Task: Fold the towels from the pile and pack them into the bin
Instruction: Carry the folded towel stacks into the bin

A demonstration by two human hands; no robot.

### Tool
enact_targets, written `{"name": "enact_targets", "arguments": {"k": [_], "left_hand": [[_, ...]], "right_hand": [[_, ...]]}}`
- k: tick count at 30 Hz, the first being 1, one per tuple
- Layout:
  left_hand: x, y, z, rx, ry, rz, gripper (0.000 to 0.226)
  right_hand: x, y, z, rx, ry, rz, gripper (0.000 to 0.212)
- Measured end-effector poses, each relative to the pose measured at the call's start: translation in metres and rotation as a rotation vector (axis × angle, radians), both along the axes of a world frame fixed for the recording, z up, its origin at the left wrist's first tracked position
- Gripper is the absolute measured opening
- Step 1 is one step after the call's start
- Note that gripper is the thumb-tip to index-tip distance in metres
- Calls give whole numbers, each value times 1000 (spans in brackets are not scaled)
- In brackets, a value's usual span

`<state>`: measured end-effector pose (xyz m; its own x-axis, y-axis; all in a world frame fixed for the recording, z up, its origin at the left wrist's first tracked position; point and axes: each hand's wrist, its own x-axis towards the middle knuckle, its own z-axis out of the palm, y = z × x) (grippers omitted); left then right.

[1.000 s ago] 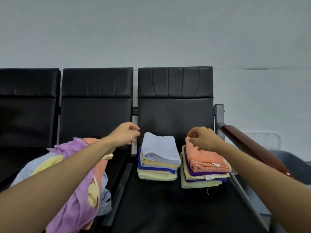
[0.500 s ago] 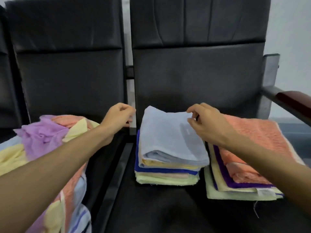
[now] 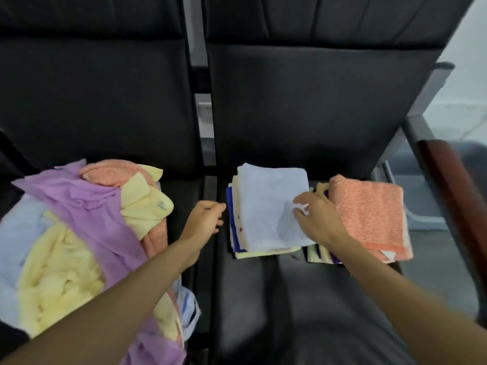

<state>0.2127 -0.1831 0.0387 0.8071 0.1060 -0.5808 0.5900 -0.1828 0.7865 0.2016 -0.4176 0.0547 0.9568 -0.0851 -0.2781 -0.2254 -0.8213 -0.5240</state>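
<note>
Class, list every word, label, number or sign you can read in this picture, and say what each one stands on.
No text is readable here.
Tag on the yellow towel in the pile: too blurred.
White label below the orange towel: too blurred.
White plate between the seat backs: marks too small.

No text, brand or number can be read; the small white tag (image 3: 161,205) on the yellow towel (image 3: 143,210) is too blurred.
</note>
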Motion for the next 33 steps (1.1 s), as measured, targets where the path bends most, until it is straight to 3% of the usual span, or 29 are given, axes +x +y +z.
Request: {"name": "enact_targets", "arguments": {"k": [6, 10, 12, 17, 20, 24, 27, 33], "left_hand": [[0, 14, 36, 42, 121, -130, 11], [2, 9, 35, 103, 186, -193, 11], [0, -1, 29, 143, 232, -247, 14], [3, -39, 12, -83, 299, -99, 64], [9, -58, -12, -53, 310, -24, 115], [20, -80, -35, 9, 332, 68, 139], [24, -91, -53, 68, 334, 114, 140], [25, -73, -93, 57, 330, 44, 118]], "right_hand": [[-1, 13, 54, 111, 231, -236, 45], [0, 0, 56, 161, 312, -309, 45], [1, -11, 47, 185, 357, -338, 59], [27, -28, 13, 281, 441, -363, 74], [45, -25, -11, 335, 476, -353, 76], [58, -14, -45, 410, 521, -313, 76], [62, -17, -62, 447, 573, -370, 80], [52, -20, -89, 543, 604, -463, 83]]}}
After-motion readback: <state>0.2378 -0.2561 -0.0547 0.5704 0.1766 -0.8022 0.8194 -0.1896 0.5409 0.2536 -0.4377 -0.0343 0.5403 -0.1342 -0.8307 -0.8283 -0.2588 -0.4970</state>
